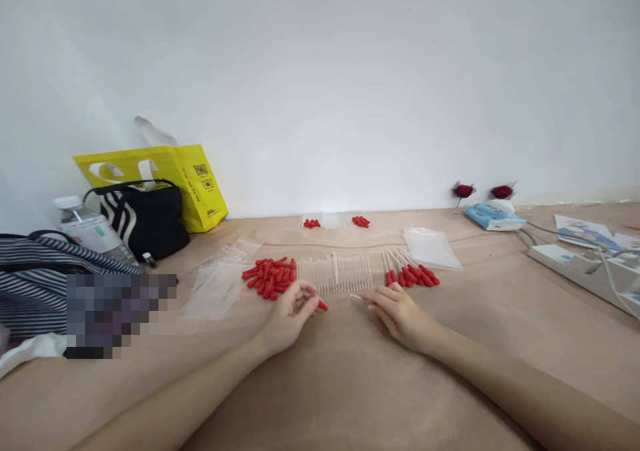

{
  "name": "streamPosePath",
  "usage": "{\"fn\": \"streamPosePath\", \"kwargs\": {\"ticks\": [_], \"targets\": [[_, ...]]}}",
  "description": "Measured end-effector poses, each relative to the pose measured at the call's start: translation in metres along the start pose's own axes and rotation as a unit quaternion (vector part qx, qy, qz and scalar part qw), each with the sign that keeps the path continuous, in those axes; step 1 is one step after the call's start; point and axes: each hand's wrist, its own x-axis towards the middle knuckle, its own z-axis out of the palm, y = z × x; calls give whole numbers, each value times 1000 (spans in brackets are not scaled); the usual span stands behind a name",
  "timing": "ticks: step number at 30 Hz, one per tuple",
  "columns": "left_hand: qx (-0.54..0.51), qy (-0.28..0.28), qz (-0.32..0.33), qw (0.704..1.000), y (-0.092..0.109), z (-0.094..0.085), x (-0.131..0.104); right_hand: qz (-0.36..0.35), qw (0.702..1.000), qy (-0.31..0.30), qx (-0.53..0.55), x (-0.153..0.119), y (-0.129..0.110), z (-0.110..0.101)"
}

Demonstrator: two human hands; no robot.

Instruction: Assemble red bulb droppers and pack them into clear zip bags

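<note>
Pinched in the fingers of my left hand (291, 314) is a small red piece (323, 305), its tip pointing right. My right hand (397, 309) holds a thin pale stick (355, 297) between its fingertips, the end pointing left toward the red piece; the two are apart. Behind the hands lies a row of pale sticks (330, 274). A pile of red pieces (270, 277) is left of the row. To its right, several sticks with red ends (413, 274) lie fanned out, close to my right fingers.
Clear plastic bags (215, 287) lie at the left, another bag (433, 247) at the right. Small bagged red pieces (361, 222) are near the wall. A yellow bag (200, 191), black pouch (160, 221) and bottle (93, 227) stand left; a tissue pack (494, 216) and power strip (580, 271) lie right.
</note>
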Motion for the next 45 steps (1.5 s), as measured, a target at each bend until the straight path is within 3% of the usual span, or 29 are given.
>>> {"fn": "streamPosePath", "kwargs": {"ticks": [4, 8, 13, 16, 22, 39, 45], "targets": [[121, -66, 45, 989, 5, -3, -8, -6, 1000, -9, -7, -3, -6, 1], [190, -61, 78, 977, 4, -9, -10, 1, 1000, -8, 18, -2, -5, 1], [256, -58, 129, 956, 0, -1, -12, 4, 999, 5, 39, -2, -8, 4], [248, -43, 153, 956, 0, 7, -10, 8, 999, 22, 42, -1, -14, 6], [243, -46, 104, 963, 5, 17, -7, -4, 998, 46, 49, 2, -24, 8], [168, -43, 69, 982, 6, 18, -6, -46, 997, 44, 44, 3, -34, 11], [192, -47, 87, 976, 9, 17, -9, -65, 998, 15, 3, 4, -29, 5]]}}
